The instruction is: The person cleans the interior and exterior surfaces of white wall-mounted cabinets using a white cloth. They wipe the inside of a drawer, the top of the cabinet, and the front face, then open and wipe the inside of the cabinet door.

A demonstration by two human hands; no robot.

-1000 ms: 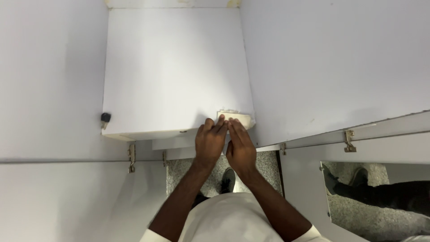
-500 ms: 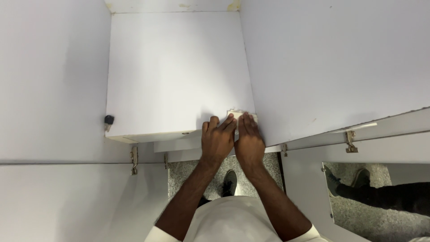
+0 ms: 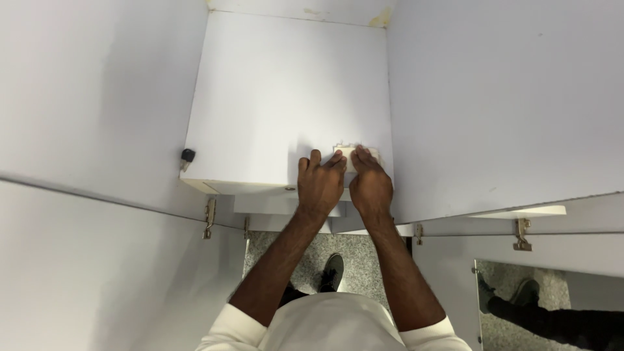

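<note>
both hands lie flat, fingers together, pressing a small cream folded cloth (image 3: 354, 156) onto the white cabinet shelf (image 3: 273, 97), near its front right corner. the left hand (image 3: 320, 185) and right hand (image 3: 369, 185) sit side by side. a hard push could slide the cloth against the right wall (image 3: 507, 97) or off the near edge.

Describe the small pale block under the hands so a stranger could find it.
Start at the white cabinet top between two white walls. Near its front right corner, both hands, the left hand and the right hand, press on a small cream block. It is the only raised, off-white piece there.
</note>
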